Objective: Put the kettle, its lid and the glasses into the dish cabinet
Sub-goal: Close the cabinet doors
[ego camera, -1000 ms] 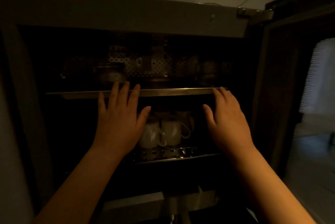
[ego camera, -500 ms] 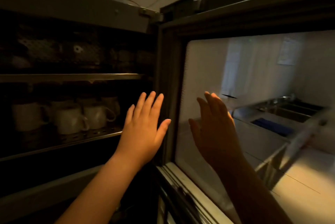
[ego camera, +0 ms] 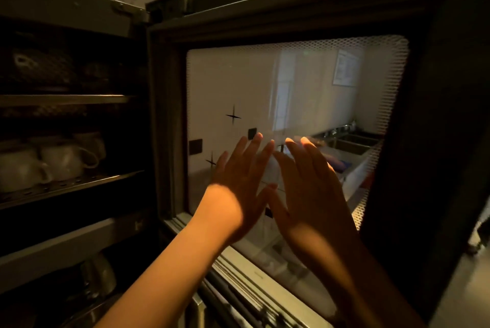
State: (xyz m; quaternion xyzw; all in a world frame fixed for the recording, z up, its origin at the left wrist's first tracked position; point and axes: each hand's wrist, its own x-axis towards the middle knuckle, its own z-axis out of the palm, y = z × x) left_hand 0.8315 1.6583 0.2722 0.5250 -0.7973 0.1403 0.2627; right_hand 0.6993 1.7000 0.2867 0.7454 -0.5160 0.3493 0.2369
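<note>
Both hands are spread flat, fingers straight, side by side: the left hand (ego camera: pixel 242 181) and right hand (ego camera: pixel 310 189) lie against the glass door (ego camera: pixel 238 83) at mid-frame. Left of it the dark cabinet (ego camera: pixel 79 9) stands open, pale cups (ego camera: pixel 63 160) on its middle shelf (ego camera: pixel 66 189).

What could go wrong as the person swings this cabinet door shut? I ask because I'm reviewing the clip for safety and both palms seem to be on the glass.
1. Both the left hand and the right hand are spread on the door's glass pane, not its frame; a hard push may stress the glass.
2. The left hand lies nearer the hinge side, so fingers might get pinched as the gap narrows.
3. A slam could rattle the white cups on the shelf.
</note>
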